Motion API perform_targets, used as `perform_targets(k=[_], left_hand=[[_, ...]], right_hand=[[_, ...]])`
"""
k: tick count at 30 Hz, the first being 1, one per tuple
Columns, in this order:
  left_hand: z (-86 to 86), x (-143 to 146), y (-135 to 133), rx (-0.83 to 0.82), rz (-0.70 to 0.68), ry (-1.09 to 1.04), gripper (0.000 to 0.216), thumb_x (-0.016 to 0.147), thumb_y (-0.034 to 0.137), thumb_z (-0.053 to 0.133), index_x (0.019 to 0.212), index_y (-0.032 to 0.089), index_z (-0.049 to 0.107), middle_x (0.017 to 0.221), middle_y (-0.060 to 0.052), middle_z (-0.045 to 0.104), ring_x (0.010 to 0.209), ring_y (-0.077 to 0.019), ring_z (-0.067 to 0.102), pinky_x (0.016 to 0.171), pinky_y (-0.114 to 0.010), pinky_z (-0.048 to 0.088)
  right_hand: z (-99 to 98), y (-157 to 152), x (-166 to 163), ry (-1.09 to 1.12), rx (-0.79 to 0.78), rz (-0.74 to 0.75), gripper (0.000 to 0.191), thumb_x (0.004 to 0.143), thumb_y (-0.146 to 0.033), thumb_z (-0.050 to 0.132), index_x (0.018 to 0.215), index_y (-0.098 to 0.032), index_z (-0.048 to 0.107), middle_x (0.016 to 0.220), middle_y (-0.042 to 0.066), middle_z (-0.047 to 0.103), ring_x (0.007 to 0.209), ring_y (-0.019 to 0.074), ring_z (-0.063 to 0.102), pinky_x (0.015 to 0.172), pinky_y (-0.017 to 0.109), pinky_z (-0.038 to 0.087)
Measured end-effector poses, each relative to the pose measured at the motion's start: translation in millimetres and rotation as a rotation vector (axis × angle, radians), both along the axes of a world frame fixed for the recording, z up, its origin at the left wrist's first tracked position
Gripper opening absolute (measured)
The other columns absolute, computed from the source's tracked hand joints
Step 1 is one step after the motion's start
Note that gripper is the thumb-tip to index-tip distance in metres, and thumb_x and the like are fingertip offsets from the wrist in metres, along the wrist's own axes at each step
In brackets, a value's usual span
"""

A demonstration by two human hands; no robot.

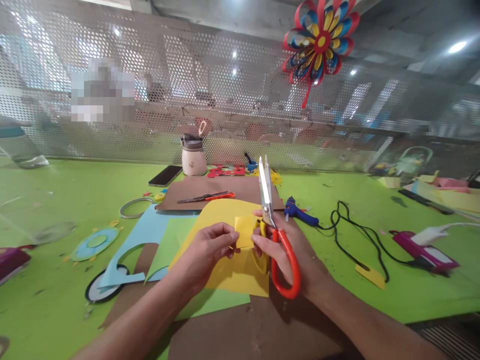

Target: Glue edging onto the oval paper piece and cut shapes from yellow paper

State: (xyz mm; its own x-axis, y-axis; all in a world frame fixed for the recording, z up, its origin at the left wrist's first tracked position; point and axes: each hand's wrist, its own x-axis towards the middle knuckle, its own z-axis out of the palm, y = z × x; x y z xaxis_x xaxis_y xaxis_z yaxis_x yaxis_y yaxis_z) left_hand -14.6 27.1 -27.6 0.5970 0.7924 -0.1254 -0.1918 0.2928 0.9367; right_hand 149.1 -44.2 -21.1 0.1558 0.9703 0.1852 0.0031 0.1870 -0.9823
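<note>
My left hand (pixel 210 247) pinches the left edge of a small square piece of yellow paper (pixel 244 227). Scissors (pixel 265 192) with red handles hang in my right hand (pixel 305 250), blades pointing up and nearly closed. The fingertips of that hand also touch the paper's right edge, where a curled yellow strip (pixel 261 262) shows; I cannot tell whether the two are joined. Below both hands lies a larger yellow sheet (pixel 225 275), over green paper (pixel 213 306) and a light blue sheet (pixel 144 227) with a round cut-out.
Behind the sheets, a craft knife (pixel 206 196) rests on brown board (pixel 225 184). A blue glue gun (pixel 302 212) and its black cord lie right, near a purple power strip (pixel 425 252). At the back stand a white bottle (pixel 194 159) and a phone (pixel 165 175).
</note>
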Motion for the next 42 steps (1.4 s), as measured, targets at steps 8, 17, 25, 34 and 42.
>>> perform_targets(k=[8,17,25,34,42], left_hand=[[5.8,1.9,-0.2,0.055,0.041,0.033,0.018,0.071,0.027,0.074,0.065,0.015,0.062,0.062,0.001,0.057,0.060,-0.0098,0.050,0.059,-0.023,0.037],[1.5,2.1,0.4,0.033,0.009,0.043,0.020,0.072,0.028,0.074,0.071,0.016,0.059,0.060,0.001,0.063,0.060,-0.0128,0.062,0.062,-0.024,0.043],[-0.6,3.0,0.9,0.034,0.019,0.024,0.015,0.076,0.026,0.072,0.074,0.017,0.060,0.056,0.004,0.061,0.059,-0.0104,0.061,0.072,-0.026,0.046],[6.1,2.1,-2.7,0.007,-0.040,0.005,0.017,0.074,0.026,0.073,0.074,0.015,0.059,0.066,-0.001,0.068,0.065,-0.0126,0.063,0.059,-0.021,0.043],[3.2,0.6,-1.1,0.014,-0.081,0.015,0.019,0.082,0.030,0.065,0.074,0.014,0.060,0.067,-0.005,0.069,0.067,-0.0133,0.061,0.060,-0.021,0.043]], right_hand=[[1.8,1.6,0.1,0.066,-0.037,-0.014,0.036,0.082,-0.029,0.065,0.115,-0.020,0.053,0.070,-0.003,0.063,0.062,0.0136,0.060,0.064,0.028,0.047],[5.2,-1.0,-0.9,-0.010,-0.048,-0.010,0.038,0.078,-0.024,0.069,0.113,-0.021,0.055,0.076,-0.003,0.063,0.063,0.0114,0.061,0.061,0.024,0.049],[-1.8,2.2,-0.9,-0.011,-0.018,-0.022,0.039,0.079,-0.025,0.068,0.116,-0.022,0.055,0.078,-0.003,0.062,0.063,0.0109,0.062,0.061,0.024,0.049],[-1.0,1.4,-1.3,0.021,-0.020,-0.025,0.037,0.077,-0.026,0.068,0.112,-0.022,0.056,0.080,-0.002,0.062,0.063,0.0105,0.061,0.060,0.024,0.049],[3.9,0.0,-2.1,-0.018,-0.024,-0.043,0.038,0.077,-0.025,0.068,0.113,-0.020,0.055,0.077,-0.003,0.062,0.062,0.0109,0.060,0.061,0.024,0.050]])
